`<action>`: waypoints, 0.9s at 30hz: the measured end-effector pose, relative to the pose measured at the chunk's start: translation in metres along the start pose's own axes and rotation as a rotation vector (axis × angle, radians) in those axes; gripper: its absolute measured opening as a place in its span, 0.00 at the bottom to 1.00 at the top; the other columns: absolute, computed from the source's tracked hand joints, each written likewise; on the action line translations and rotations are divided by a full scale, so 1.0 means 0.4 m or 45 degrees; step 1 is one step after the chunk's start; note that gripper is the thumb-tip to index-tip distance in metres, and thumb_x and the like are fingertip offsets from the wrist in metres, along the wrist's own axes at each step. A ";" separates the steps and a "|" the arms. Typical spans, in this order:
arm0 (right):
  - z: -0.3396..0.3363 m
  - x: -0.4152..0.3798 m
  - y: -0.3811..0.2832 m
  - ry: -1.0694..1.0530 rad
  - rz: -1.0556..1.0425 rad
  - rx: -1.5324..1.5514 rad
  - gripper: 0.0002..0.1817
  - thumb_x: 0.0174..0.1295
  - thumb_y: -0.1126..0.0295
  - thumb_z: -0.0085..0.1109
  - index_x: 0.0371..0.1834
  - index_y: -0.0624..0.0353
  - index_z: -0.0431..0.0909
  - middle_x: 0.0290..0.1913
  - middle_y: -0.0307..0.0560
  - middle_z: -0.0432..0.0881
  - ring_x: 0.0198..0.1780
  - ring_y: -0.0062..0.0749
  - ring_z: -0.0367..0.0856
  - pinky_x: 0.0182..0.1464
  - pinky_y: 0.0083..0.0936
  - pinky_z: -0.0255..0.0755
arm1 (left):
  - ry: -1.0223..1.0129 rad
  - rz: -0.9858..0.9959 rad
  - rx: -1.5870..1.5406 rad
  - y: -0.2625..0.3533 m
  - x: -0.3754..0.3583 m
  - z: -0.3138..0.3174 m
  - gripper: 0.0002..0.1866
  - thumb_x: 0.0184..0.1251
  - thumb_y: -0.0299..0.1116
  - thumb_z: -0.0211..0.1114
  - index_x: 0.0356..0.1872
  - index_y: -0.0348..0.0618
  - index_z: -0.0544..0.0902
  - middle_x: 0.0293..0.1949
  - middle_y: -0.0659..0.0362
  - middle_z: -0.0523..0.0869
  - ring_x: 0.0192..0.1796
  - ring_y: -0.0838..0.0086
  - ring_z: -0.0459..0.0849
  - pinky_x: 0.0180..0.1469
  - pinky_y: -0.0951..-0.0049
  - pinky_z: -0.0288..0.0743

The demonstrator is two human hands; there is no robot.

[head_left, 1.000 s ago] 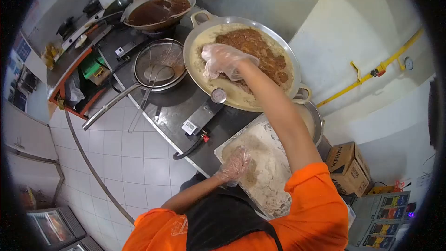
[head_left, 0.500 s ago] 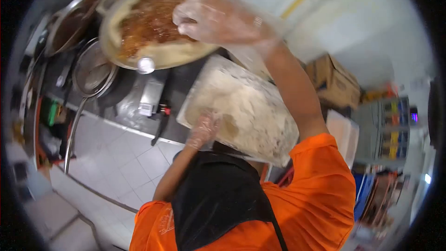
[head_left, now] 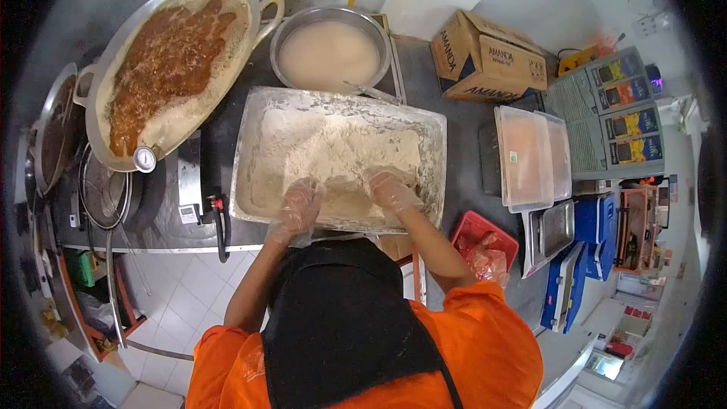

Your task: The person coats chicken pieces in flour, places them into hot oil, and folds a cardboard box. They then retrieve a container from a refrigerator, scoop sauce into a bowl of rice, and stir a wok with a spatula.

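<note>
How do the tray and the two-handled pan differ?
The tray is rectangular; the pan rounded. The tray holds pale powder; the pan, browned food in foam. The left hand and right hand are in the tray, neither in the pan. Both are open-topped.

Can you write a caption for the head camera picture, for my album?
Two gloved hands in a tray of flour-like powder, beside a bubbling pan.

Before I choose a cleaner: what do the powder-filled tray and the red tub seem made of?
Tray: probably metal, dull and worn, from its patchy silvery-grey walls. Red tub: likely plastic, smooth, from its even colour and rounded corners.
</note>
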State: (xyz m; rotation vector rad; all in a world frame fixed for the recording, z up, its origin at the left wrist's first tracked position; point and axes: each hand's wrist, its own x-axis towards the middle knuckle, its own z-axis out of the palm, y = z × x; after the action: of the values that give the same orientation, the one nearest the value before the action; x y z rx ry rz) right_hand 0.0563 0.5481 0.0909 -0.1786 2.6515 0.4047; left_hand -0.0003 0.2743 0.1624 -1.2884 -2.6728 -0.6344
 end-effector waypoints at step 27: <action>-0.057 -0.014 0.201 0.395 -0.233 0.421 0.22 0.56 0.64 0.60 0.51 0.63 0.74 0.49 0.53 0.80 0.51 0.41 0.78 0.55 0.31 0.72 | 0.679 -1.579 -2.869 -0.103 -0.079 -0.055 0.29 0.69 0.50 0.58 0.60 0.37 0.70 0.54 0.45 0.78 0.54 0.51 0.78 0.59 0.48 0.73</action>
State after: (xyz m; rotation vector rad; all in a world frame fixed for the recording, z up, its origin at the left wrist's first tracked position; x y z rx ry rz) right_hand 0.0366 0.6177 0.1332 -0.4024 2.9220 -0.1349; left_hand -0.0135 0.2195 0.1603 1.1022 -0.8894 -3.3849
